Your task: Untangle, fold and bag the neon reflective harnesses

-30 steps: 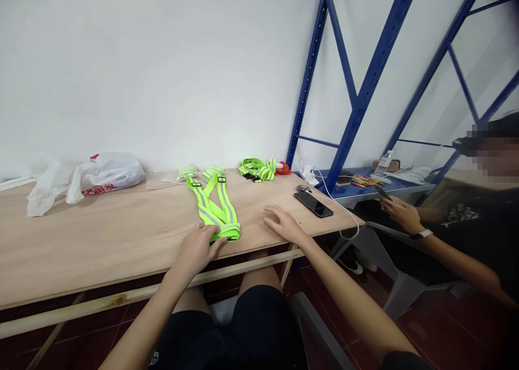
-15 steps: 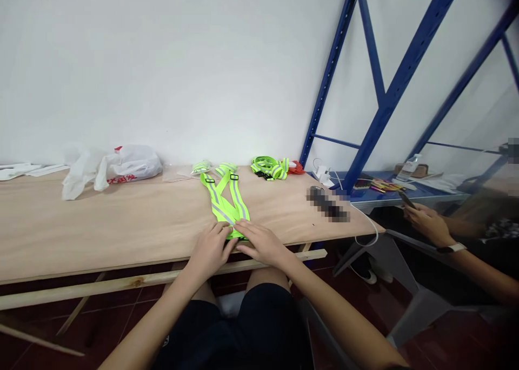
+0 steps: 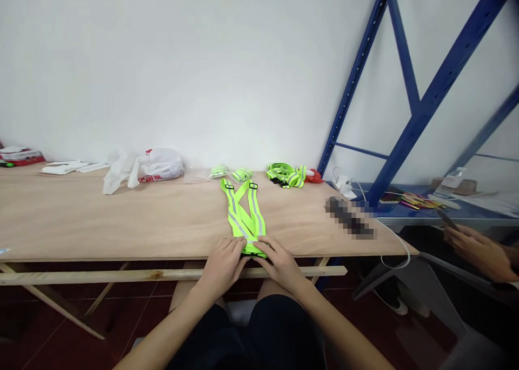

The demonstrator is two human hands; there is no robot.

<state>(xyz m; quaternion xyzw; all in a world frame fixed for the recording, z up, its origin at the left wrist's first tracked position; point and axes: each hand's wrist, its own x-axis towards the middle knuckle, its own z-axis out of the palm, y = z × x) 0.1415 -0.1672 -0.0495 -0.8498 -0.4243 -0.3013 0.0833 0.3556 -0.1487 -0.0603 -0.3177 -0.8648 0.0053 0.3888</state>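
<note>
A neon-yellow reflective vest (image 3: 241,227) of elastic straps with grey stripes lies on the wooden table, its two straps crossing and reaching away from me. Black buckles show at its far end. My left hand (image 3: 222,263) pinches the left of its near, folded end, thumb low and fingers on top. On the right of that same end, my right hand (image 3: 283,265) is closed in a like pinch. The near end sits at the table's front edge, and a dark part shows under it between the thumbs.
Behind the vest are two bagged neon bundles (image 3: 242,174) and a loose heap of neon straps (image 3: 286,174). A white plastic bag (image 3: 162,164) lies left. On the right stand a blue metal rack (image 3: 417,110) and a white cable (image 3: 399,240); another person's hand (image 3: 478,251) holds a phone.
My view has turned left, so everything sits further right in it. Both hands stay on the vest's near end, and its far straps lie straighter, apart from the bagged bundle behind.
</note>
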